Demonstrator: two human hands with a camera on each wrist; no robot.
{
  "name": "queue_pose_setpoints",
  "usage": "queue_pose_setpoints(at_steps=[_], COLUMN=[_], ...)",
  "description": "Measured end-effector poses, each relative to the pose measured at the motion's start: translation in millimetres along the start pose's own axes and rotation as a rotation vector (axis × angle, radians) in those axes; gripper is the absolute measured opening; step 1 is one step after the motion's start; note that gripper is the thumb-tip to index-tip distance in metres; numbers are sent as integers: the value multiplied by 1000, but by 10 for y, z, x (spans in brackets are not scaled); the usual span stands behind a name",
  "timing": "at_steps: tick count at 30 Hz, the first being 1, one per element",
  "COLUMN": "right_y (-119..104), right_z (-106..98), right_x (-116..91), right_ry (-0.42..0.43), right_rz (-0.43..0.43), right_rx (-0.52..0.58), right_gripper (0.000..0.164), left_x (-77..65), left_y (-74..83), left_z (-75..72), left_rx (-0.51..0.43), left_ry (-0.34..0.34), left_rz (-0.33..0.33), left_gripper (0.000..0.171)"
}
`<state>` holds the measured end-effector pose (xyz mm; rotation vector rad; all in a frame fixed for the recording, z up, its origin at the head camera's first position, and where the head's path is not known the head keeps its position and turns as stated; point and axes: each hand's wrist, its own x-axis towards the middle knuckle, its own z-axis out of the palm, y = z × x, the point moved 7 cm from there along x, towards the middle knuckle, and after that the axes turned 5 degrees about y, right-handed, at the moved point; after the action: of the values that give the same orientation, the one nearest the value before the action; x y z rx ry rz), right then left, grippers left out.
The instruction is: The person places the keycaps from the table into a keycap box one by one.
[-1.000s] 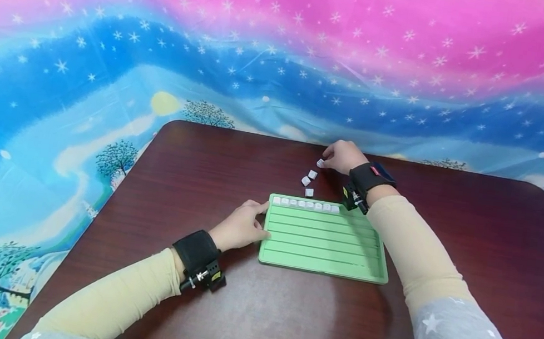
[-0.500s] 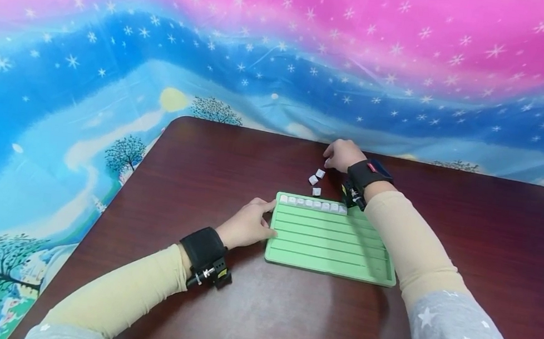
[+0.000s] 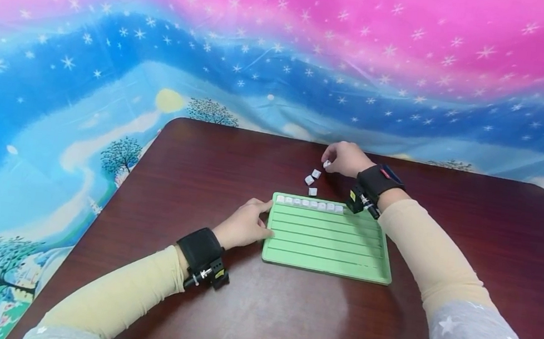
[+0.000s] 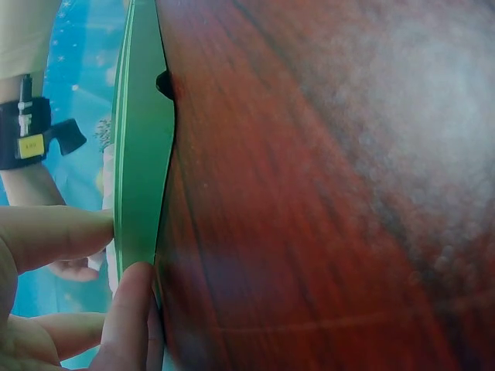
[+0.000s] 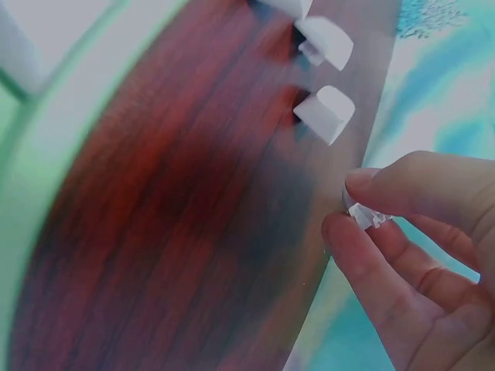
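My right hand (image 3: pixel 346 158) pinches a small white keycap (image 5: pixel 363 218) between thumb and forefinger, close over the far part of the table; its clear underside shows in the right wrist view. Three loose white keycaps (image 3: pixel 316 173) lie left of and nearer than that hand, behind a green grooved tray (image 3: pixel 325 237). Along the tray's far groove runs a row of white keycaps (image 3: pixel 309 203), starting at the left end. At the tray's left edge my left hand (image 3: pixel 244 225) grips the rim, the thumb nearer me; a fingertip (image 4: pixel 133 282) presses its side wall in the left wrist view.
The dark wooden table (image 3: pixel 223 158) ends at a rounded far edge, just beyond the right hand. Behind it hangs a colourful printed cloth (image 3: pixel 265 51). Black wrist straps (image 3: pixel 380 181) carry small cameras, the right one overlapping the tray's far right corner.
The keycap at the right fingertips, hidden half a second ago, shows again in the pinch. The right hand has shifted slightly rightward. The left hand stays on the tray; the loose keycaps lie unchanged.
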<state>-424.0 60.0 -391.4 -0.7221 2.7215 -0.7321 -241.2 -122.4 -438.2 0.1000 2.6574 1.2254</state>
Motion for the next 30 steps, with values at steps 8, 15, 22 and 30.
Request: queue_pose_setpoints(at_steps=[8, 15, 22, 30], right_y=[20, 61, 111, 213], right_z=[-33, -68, -90, -67], right_x=[-194, -397, -637, -858], right_ry=[-10, -24, -2, -3], right_rz=[-36, -60, -66, -47], right_rx=[41, 42, 97, 176], right_gripper=[27, 27, 24, 29], left_x=[-28, -32, -35, -41], left_y=[5, 19, 15, 27], left_z=[1, -10, -6, -6], left_rx=[-6, 1, -7, -16], left_ry=[-9, 1, 4, 10], left_rz=[5, 7, 9, 18], left_gripper=[79, 80, 80, 80])
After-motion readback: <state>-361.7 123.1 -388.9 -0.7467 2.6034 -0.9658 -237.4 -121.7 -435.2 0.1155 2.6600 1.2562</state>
